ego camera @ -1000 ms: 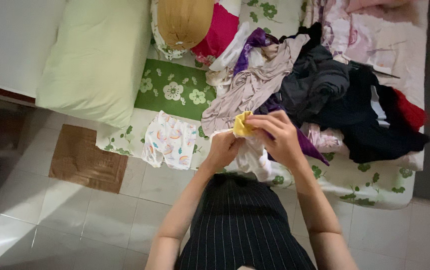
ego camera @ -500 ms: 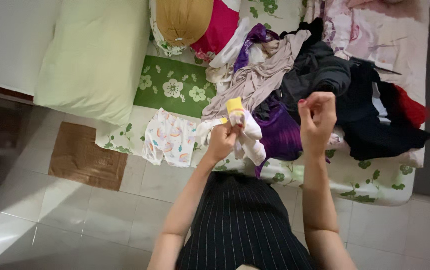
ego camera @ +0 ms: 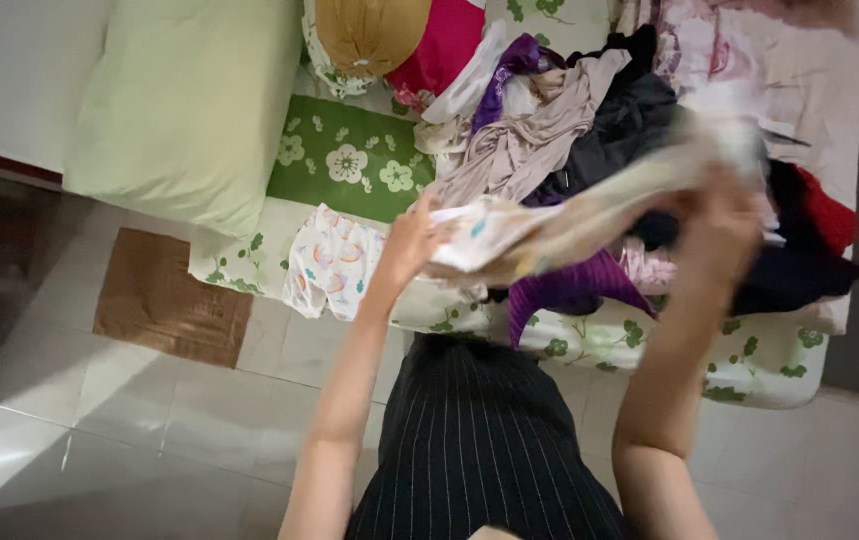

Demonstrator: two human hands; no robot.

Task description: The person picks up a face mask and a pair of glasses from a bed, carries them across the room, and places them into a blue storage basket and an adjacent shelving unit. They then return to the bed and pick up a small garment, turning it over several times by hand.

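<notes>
The left hand pinches one end of a small pale garment and the right hand, blurred, seems closed on the other end, so the cloth hangs stretched between them, above the bed edge and the heap of clothes. Held wide like this, it spreads flat instead of staying bunched. Half a second earlier the left hand alone gripped it as a crumpled wad while the right hovered apart, fingers empty. Printed shorts lie flat just left of the hands, beside a green pillow.
</notes>
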